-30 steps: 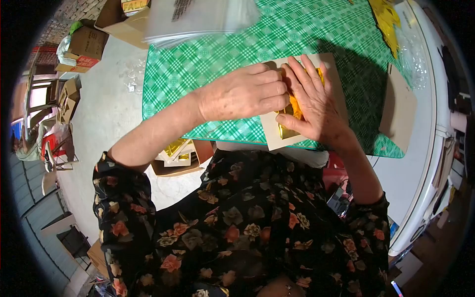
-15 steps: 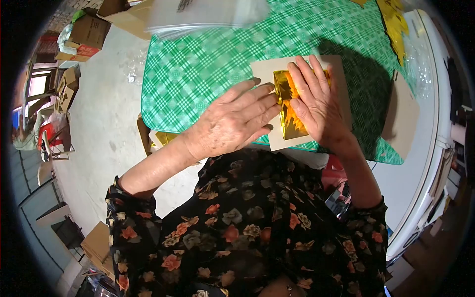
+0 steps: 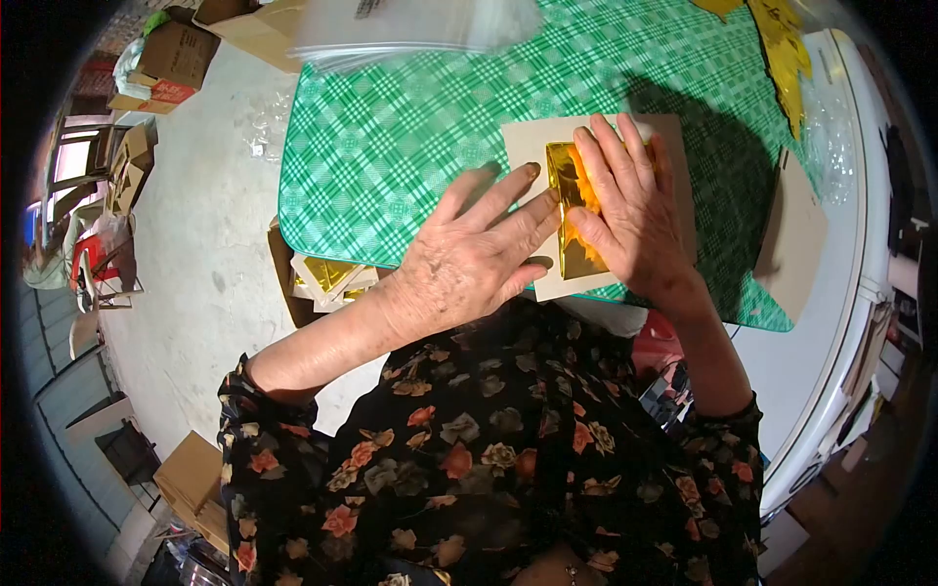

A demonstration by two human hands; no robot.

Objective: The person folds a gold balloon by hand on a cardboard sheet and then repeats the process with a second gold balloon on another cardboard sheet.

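Observation:
A shiny gold foil sheet [image 3: 576, 262] lies on a beige card [image 3: 526, 146] near the front edge of the table. My right hand [image 3: 630, 220] rests flat over the foil's right part, fingers stretched out and hiding much of it. Orange shows on the foil beside those fingers. My left hand [image 3: 474, 249] comes in from the left with its fingers spread; its fingertips reach the foil's left edge and overlap the card.
A green checked cloth [image 3: 391, 166] covers the table. Clear plastic sheets [image 3: 410, 39] are stacked at the far edge, and yellow foil pieces [image 3: 777, 59] lie far right. Another card [image 3: 793, 225] sits on the right side. Below the left edge, a box [image 3: 290, 278] holds gold-faced cards.
My left hand's fingers have spread further apart at the foil's left edge. My right hand stays flat on the foil, and the whole view has shifted slightly.

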